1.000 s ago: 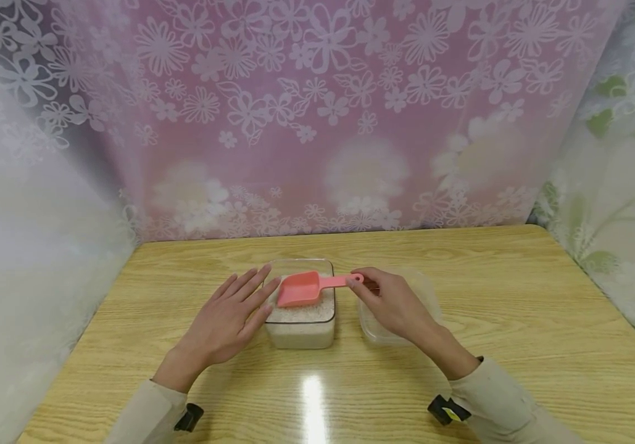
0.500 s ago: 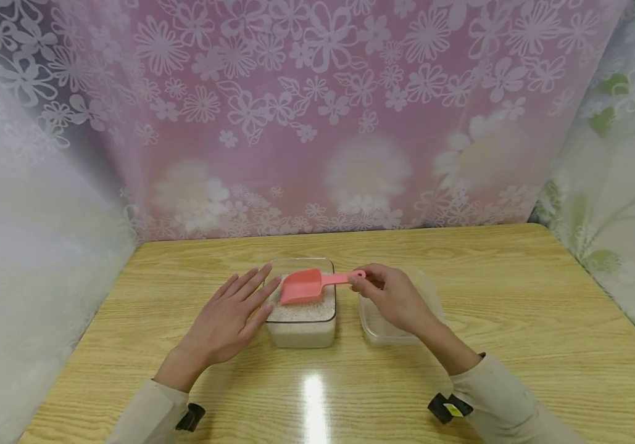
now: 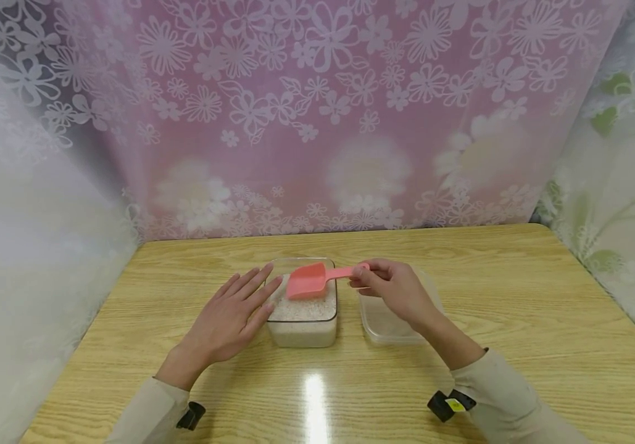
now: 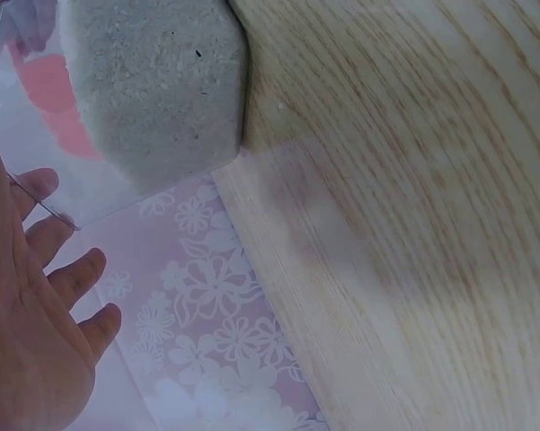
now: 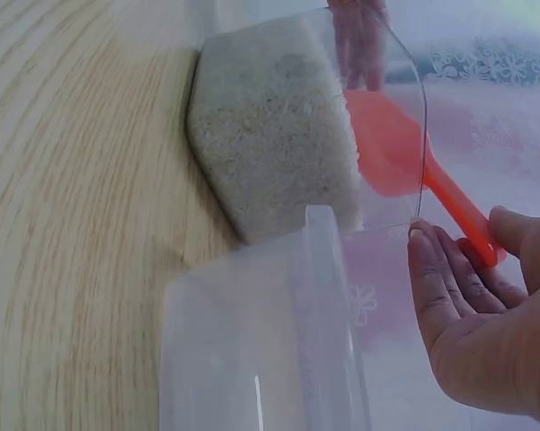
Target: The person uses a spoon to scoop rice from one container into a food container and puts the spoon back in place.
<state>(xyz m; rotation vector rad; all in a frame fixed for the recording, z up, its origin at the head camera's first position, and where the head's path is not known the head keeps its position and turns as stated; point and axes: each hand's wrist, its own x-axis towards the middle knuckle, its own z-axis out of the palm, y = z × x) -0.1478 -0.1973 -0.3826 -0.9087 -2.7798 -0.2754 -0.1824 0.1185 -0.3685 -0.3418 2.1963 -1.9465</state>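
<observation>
A pink scoop point(image 3: 307, 282) lies over the rice point(image 3: 300, 310) inside a clear square container point(image 3: 302, 336), its blade down near the grains. The right hand point(image 3: 397, 293) pinches the end of the scoop's handle between thumb and fingers, as the right wrist view also shows with the scoop point(image 5: 391, 148) inside the clear wall. On the container's left side, the left hand point(image 3: 231, 317) has its fingers outstretched, with fingertips at the rim. In the left wrist view, the fingers of the left hand point(image 4: 36, 314) touch the container's clear wall near its rim.
A second, translucent plastic container point(image 3: 386, 330) stands just right of the rice container, partly beneath the right hand. Both are on a wood-grain table point(image 3: 239, 394). A pink floral curtain point(image 3: 350, 123) hangs behind the table, with pale cloth at both sides.
The right hand has drawn the scoop a little to the right and away from the person, over the rice. The left hand has stayed at the container's left rim.
</observation>
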